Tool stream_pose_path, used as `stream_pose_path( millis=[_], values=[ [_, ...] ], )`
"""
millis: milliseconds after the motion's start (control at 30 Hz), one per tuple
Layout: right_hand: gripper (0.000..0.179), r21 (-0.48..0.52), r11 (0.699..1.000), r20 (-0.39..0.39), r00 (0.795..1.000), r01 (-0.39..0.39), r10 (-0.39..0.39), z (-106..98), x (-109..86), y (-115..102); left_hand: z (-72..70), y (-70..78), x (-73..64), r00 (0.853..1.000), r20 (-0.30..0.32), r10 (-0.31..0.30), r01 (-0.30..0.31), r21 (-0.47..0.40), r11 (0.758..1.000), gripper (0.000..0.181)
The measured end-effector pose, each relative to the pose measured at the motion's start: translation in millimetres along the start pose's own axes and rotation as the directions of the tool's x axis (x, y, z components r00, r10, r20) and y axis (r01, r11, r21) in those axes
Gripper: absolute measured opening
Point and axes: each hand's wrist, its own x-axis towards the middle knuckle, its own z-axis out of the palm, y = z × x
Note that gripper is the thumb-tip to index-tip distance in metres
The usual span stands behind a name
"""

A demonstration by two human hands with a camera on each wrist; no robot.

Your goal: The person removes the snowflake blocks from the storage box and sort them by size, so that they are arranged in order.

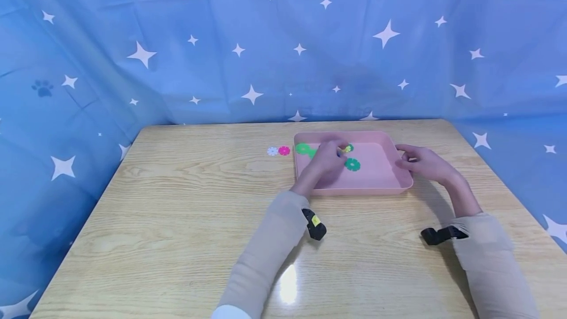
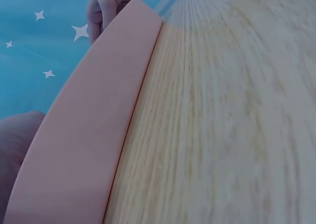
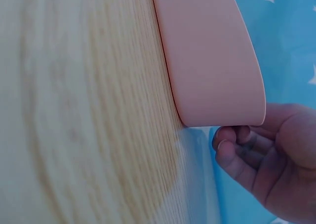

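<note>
My left hand (image 1: 329,156) reaches down into a shallow pink tray (image 1: 376,192), over its left half. Between the thumb and fingers a bit of blue shows, right beside a small yellow flower-shaped disc (image 1: 347,149); whether the fingers pinch a piece I cannot tell. Green flower-shaped discs lie around this hand, one (image 1: 303,148) near the left wall and a darker one (image 1: 352,164) to its right. My right hand (image 1: 425,161) holds the tray's right wall near the front corner. In the right wrist view its curled fingers (image 3: 242,169) sit against the outside of the tray.
A white disc (image 1: 272,151) and a pink disc (image 1: 284,150) lie side by side on the wooden table (image 1: 186,210), just left of the tray. A blue curtain with white stars (image 1: 212,28) hangs behind the table and along its sides.
</note>
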Motion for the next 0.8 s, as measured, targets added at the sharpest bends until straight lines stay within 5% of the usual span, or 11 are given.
stream_pose_path(
  millis=[267,400,533,800],
  values=[
    [0.06,0.012,1.0,0.002,1.0,-0.002,0.002,0.3,0.1,-1.0,0.3,-1.5,2.1,0.999,-0.037,0.02,-0.019,0.024,1.0,0.041],
    [0.06,0.013,1.0,0.006,1.0,-0.009,0.009,0.2,0.1,-0.3,1.8,-3.2,1.7,0.999,-0.045,-0.026,0.028,0.039,0.999,0.038],
    [0.06,0.013,1.0,0.006,1.0,-0.01,0.01,0.1,-0.1,-0.4,4.0,-3.3,0.8,0.997,-0.042,-0.064,0.069,0.11,0.992,0.035],
    [0.059,0.041,0.999,0.002,1.0,-0.009,0.009,0.1,-0.5,-2.3,8.3,-3.4,2.1,0.997,-0.063,-0.045,0.058,0.212,0.976,0.027]
  ],
)
